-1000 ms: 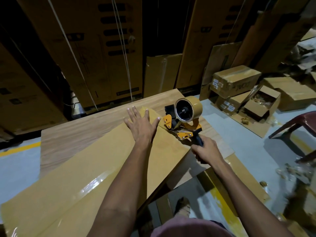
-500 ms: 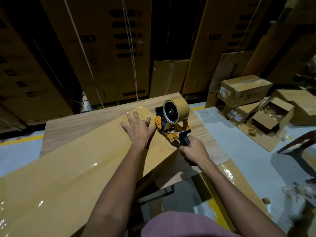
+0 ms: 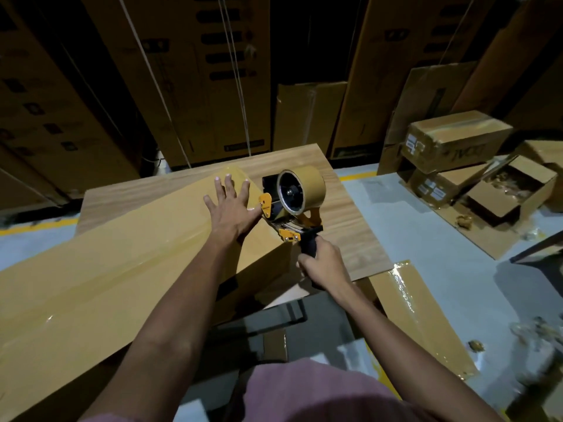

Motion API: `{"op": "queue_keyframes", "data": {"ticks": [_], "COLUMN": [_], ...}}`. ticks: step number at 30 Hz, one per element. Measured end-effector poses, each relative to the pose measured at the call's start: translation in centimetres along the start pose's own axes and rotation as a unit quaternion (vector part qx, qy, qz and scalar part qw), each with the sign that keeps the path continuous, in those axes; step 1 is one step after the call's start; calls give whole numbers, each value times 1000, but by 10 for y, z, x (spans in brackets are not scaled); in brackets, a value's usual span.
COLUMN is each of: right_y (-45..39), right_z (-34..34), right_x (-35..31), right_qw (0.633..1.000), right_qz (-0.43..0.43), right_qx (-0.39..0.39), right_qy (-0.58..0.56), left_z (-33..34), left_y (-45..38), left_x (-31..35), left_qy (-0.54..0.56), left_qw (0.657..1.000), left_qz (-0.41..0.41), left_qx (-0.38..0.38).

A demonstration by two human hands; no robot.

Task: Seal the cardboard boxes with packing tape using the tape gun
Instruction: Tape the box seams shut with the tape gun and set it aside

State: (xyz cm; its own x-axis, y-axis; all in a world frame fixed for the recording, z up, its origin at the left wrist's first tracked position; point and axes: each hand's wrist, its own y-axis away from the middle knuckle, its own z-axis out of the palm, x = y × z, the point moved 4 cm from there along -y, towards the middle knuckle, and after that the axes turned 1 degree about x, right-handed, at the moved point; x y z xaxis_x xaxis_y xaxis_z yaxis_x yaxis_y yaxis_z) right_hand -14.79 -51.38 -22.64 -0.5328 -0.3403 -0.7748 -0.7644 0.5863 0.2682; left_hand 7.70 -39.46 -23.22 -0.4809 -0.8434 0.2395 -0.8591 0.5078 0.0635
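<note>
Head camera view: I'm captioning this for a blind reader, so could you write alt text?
A person's left hand presses flat on a long cardboard box lying on a wooden table, while the right hand holds a tape gun by its handle at the box's end. More boxes sit on the floor.

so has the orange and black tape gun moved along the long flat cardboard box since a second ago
Yes. The tape gun has crept toward the far end of the long cardboard box, closer to the wooden table's far edge.

Long box [image 3: 100, 287]: left end cut off by the frame edge.
Tape gun [image 3: 294, 205] handle: hidden inside the right hand [image 3: 324, 266].
Surface [image 3: 350, 239]: portion under the long box hidden.
Open carton [image 3: 515, 193], right of the tape gun: contents blurred.
</note>
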Motion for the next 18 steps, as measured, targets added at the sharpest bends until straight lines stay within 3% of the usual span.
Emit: {"op": "queue_keyframes", "data": {"ticks": [5,10,13,18], "right_y": [-4,16,16,13], "right_z": [-16,-21,-16,-3], "right_x": [-6,13,20,19], "right_qw": [1000,999,996,989], "right_qz": [-12,36,80,124], "right_qx": [-3,20,29,58], "right_qy": [5,5,-27,-54], "left_z": [-6,-7,-3,-1], "left_y": [0,8,10,12], "left_x": [6,25,29,21], "left_qy": [-18,-39,-18,-5], "left_qw": [1000,994,991,990], "left_qz": [-13,72,124,139], "left_qx": [4,67,50,3]}}
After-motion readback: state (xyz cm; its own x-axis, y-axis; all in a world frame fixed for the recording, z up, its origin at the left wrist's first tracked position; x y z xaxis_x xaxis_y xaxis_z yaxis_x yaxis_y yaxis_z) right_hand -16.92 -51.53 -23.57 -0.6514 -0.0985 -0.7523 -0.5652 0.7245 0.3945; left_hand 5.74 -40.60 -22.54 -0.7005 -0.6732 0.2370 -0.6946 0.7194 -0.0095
